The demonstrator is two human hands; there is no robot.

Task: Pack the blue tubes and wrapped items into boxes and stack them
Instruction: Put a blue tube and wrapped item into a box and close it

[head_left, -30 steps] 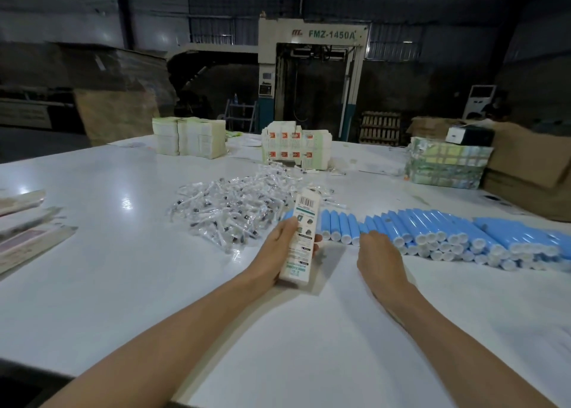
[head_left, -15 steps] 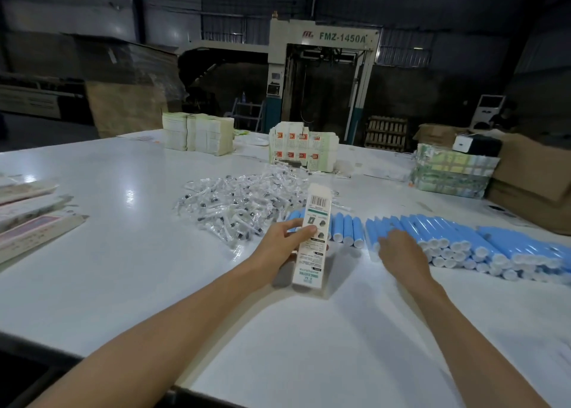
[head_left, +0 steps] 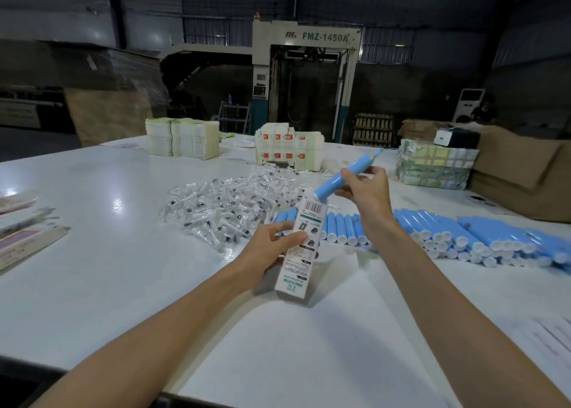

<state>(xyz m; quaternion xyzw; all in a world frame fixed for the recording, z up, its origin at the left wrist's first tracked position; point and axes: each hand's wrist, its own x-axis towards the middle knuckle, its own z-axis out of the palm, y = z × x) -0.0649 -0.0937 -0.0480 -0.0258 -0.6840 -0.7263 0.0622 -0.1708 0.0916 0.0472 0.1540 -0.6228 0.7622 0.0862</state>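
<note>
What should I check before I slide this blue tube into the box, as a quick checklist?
1. Left hand grip on the box: ok, fingers are curled round its middle.
2. Right hand grip on the blue tube: ok, it is held round its middle.
3. Tube's lower end at the box's top edge: ok, it is just above the barcode.
4. Tube lined up with the box: not ok, it slants much further right than the box.
5. Top flap open: cannot tell, the tube end hides the mouth.
6. Item from the pile of wrapped items already inside: cannot tell, the box walls hide it.
</note>
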